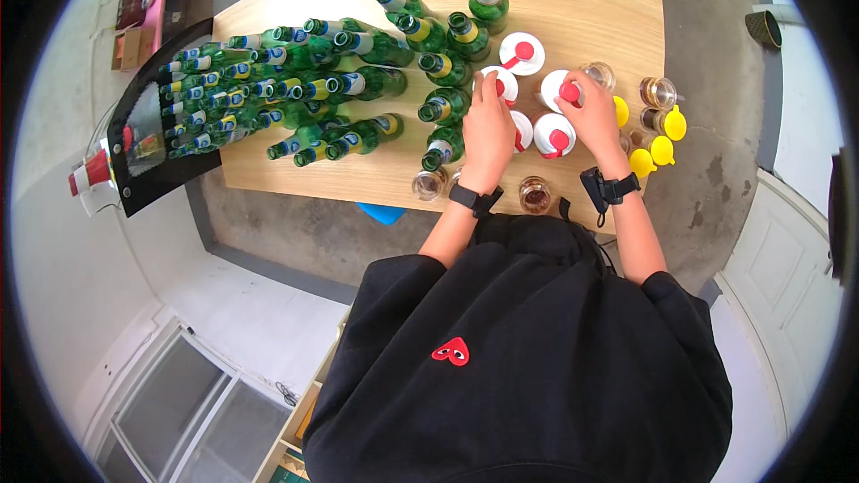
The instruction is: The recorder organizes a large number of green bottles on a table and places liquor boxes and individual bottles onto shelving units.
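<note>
My right hand pinches the red cap on a round white lid between thumb and fingers. My left hand reaches over another white lid, its fingers touching the lid beside a red cap; whether they grip it is hidden. Three more white lids with red caps are close by: one behind, one in front of my right hand, and one partly covered by my left hand. The containers below these lids are mostly out of sight.
Many green glass bottles crowd the wooden table's left half, several close to my left hand. Small glass jars line the near edge. At right are more jars and yellow lids. A black panel borders the left end.
</note>
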The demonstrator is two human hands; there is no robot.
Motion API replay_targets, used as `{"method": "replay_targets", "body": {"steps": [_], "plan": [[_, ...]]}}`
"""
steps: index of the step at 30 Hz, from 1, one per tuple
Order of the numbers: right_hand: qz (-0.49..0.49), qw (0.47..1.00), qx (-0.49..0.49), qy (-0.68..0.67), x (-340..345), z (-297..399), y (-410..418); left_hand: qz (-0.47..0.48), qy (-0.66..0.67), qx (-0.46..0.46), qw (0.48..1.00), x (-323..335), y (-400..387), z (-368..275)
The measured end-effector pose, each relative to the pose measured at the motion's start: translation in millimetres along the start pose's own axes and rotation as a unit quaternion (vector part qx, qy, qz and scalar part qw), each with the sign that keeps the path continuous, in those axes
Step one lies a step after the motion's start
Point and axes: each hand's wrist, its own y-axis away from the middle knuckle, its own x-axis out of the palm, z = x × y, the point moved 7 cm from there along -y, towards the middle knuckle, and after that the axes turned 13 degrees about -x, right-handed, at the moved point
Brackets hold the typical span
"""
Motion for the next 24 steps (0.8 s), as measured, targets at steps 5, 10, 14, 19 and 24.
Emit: {"method": "replay_targets", "body": {"steps": [5, 10, 14, 19, 24], "plan": [[0.003, 1.0, 0.005, 0.009, -3, 0, 1, 0.011, -0.017, -0.006, 1.0, 2, 1, -1], [0.007, 1.0, 0.005, 0.021, -5, 2, 2, 0.01, -0.04, -0.004, 0.999, 2, 1, -1], [0.022, 0.996, 0.005, 0.085, -6, 13, 2, 0.013, -0.048, -0.003, 0.999, -2, 3, 1], [-0.014, 0.989, -0.114, 0.096, -5, 53, -40, 0.013, -0.042, -0.007, 0.999, 0, 7, 0], [0.105, 0.983, -0.083, 0.128, 41, 36, -69, 0.004, -0.029, 0.01, 1.0, 1, 7, 3]]}}
